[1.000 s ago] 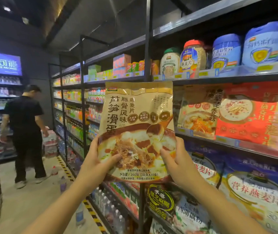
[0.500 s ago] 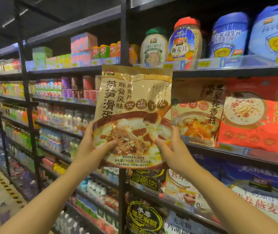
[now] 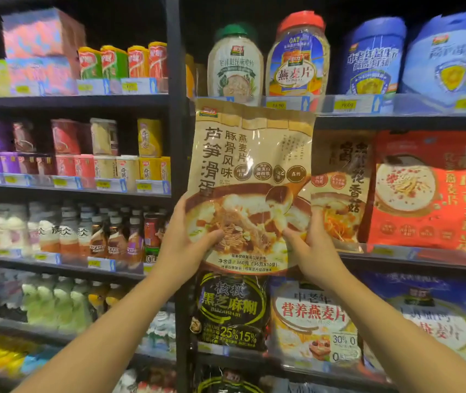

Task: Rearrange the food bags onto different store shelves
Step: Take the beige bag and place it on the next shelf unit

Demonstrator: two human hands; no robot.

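Note:
A tan oatmeal bag (image 3: 251, 154) printed with a soup bowl is held upright in front of the middle shelf, at its left end beside the black upright post (image 3: 176, 165). My left hand (image 3: 182, 245) grips its lower left edge, thumb on the front. My right hand (image 3: 315, 248) grips its lower right edge. Behind it on that shelf stand a similar tan bag (image 3: 339, 191) and a red bag (image 3: 430, 194).
The top shelf holds oat jars (image 3: 297, 58) and blue bags (image 3: 373, 58). Below are a black sesame bag (image 3: 232, 310), a white oat bag (image 3: 314, 321) and a blue bag (image 3: 424, 316). The left bay carries cups, boxes and bottled drinks (image 3: 84, 231).
The view swung right and closer to the shelves; the person in black is out of sight. Both hands have carried the tan bag up to the left end of the middle shelf.

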